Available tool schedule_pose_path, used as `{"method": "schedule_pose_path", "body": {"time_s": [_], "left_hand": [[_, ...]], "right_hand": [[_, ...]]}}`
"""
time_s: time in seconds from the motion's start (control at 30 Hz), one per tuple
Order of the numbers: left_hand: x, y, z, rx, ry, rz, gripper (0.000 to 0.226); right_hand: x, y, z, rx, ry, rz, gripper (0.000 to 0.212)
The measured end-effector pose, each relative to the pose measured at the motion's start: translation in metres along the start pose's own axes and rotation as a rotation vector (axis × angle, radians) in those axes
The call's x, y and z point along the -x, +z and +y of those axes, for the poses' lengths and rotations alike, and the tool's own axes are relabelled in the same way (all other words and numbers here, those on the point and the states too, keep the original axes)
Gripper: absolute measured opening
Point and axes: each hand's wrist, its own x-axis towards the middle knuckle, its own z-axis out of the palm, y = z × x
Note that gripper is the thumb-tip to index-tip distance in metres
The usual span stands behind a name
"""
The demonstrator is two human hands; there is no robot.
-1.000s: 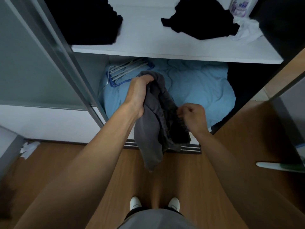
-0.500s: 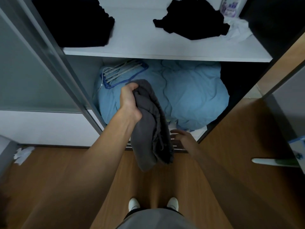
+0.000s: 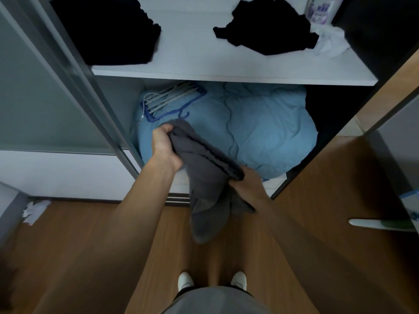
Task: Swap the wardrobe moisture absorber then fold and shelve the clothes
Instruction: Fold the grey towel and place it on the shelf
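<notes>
A dark grey garment [image 3: 205, 177] hangs in front of the open wardrobe, stretched between both hands. My left hand [image 3: 163, 143] grips its upper left end. My right hand [image 3: 248, 182] holds the lower right end, its fingers hidden under the cloth. Loose fabric droops toward the floor. On the white shelf [image 3: 226, 73] above lie a folded black pile [image 3: 102, 30] at left and a crumpled black garment [image 3: 267, 30] at right. A white and purple moisture absorber [image 3: 320, 9] stands at the shelf's back right, beside a white cloth [image 3: 328, 43].
A light blue duvet [image 3: 260, 130] fills the wardrobe's bottom compartment, with a blue hanger bundle [image 3: 172, 100] on it. The sliding door frame [image 3: 74, 71] runs at left, a brown door [image 3: 340, 177] at right. Crumpled white paper [image 3: 34, 210] lies on the wooden floor.
My right hand let go of the garment, dropped open below it, then came back up and took hold of its lower end. The cloth is now stretched out between both hands.
</notes>
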Motion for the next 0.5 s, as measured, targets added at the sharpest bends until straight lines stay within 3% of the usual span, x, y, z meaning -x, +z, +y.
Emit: {"method": "schedule_pose_path", "body": {"time_s": [0.07, 0.17, 0.27, 0.33, 0.4, 0.5], "left_hand": [[-0.009, -0.023, 0.000, -0.092, -0.014, 0.018, 0.033], [-0.025, -0.051, -0.009, -0.382, 0.042, 0.122, 0.024], [-0.031, -0.067, -0.012, -0.866, 0.184, 0.118, 0.028], [-0.026, -0.066, -0.010, -1.044, 0.283, -0.011, 0.030], [-0.019, -0.056, -0.005, -1.089, 0.319, -0.282, 0.031], [-0.004, -0.026, -0.004, -1.244, 0.304, -0.710, 0.070]], "right_hand": [[-0.005, -0.021, -0.010, -0.027, -0.015, 0.085, 0.002], [-0.010, -0.043, -0.037, -0.056, -0.064, 0.184, 0.023], [-0.008, -0.056, -0.067, -0.003, -0.117, 0.176, 0.015], [-0.006, -0.060, -0.084, 0.016, -0.128, 0.162, 0.013], [-0.005, -0.062, -0.100, 0.035, -0.140, 0.140, 0.018], [-0.005, -0.062, -0.118, 0.102, -0.126, 0.125, 0.011]]}}
